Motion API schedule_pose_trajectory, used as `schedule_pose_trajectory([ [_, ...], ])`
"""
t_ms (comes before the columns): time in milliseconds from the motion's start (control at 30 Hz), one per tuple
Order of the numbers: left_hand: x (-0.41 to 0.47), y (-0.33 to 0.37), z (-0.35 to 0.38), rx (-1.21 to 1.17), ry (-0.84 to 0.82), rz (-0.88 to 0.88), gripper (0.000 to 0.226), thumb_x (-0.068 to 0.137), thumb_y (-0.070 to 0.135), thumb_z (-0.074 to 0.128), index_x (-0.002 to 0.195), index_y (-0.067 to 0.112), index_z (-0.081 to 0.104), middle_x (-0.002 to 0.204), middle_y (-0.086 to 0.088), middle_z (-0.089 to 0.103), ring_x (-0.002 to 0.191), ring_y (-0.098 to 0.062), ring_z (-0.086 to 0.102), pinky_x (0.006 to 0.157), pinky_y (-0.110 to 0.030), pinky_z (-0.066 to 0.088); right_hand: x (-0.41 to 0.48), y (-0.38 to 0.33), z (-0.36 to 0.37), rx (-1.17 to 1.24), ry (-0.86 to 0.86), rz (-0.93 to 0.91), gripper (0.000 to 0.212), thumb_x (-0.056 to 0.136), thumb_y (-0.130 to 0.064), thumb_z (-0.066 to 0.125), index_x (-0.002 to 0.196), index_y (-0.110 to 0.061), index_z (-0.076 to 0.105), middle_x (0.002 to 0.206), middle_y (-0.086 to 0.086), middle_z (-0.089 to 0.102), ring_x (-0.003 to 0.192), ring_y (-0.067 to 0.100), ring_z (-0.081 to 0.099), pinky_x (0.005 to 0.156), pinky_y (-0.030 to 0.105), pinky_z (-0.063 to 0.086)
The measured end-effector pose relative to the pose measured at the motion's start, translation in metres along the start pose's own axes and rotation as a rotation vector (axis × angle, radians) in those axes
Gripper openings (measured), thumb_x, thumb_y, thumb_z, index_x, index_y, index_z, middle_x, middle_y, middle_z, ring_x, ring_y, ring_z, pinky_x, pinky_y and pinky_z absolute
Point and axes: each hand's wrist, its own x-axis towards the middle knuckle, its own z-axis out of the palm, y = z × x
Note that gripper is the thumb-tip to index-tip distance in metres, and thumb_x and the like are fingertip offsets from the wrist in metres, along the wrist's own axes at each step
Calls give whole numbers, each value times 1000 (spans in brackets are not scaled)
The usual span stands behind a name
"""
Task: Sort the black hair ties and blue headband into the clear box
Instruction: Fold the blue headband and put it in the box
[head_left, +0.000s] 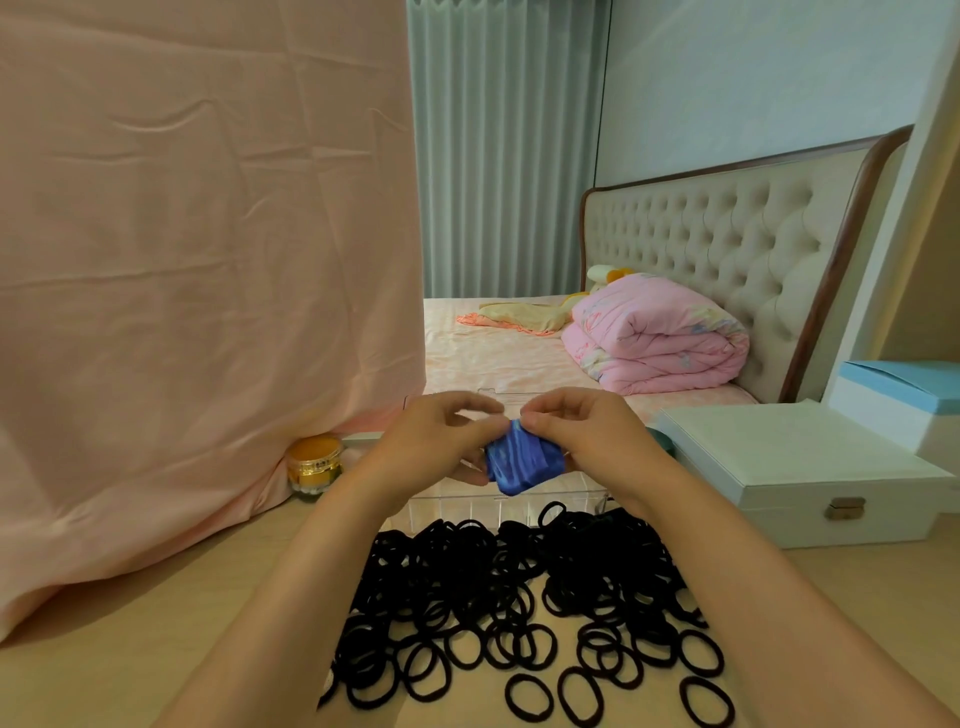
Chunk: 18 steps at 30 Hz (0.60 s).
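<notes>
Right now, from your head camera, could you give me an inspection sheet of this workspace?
Surface: light wooden tabletop, pink cloth draped at left.
Job's things: black hair ties heaped loose before the clear box; blue headband folded, held over the box.
Clutter: gold jar by the cloth; white latched case at right.
Grippers: left hand and right hand both pinch the headband.
Cables: nothing seen.
Surroundings: bed with folded pink quilt, curtain.

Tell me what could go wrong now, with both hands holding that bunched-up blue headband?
The blue headband, pinched by the left hand and right hand, might spring unfolded and not fit the clear box. The forearms pass over the black hair ties heaped before the box, so lowering them could scatter some.
</notes>
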Motion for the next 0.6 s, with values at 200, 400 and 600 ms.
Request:
schedule_pose_trajectory([
  [200,0,-1,-6,331,-4,79,25,87,13,73,111,19,74,91,-7,77,87,-27,73,86,-42,60,-4,-3,-4,-117,-97,-13,35,80,3,80,110,-15,73,96,8,78,78,9,73,70,22,60],
  [400,-1,3,-4,294,28,50,9,90,21,70,93,20,78,97,-8,74,80,-14,63,80,-27,53,-2,-3,-3,-329,-65,-104,14,86,-12,76,86,-25,79,87,2,78,85,17,70,84,32,57],
  [600,-2,0,-3,-165,-109,-46,22,96,16,65,115,7,69,110,-16,75,102,-30,72,83,-35,61,-1,-1,1,-10,-80,75,14,95,-18,70,101,-7,74,100,15,78,92,31,75,82,41,63],
])
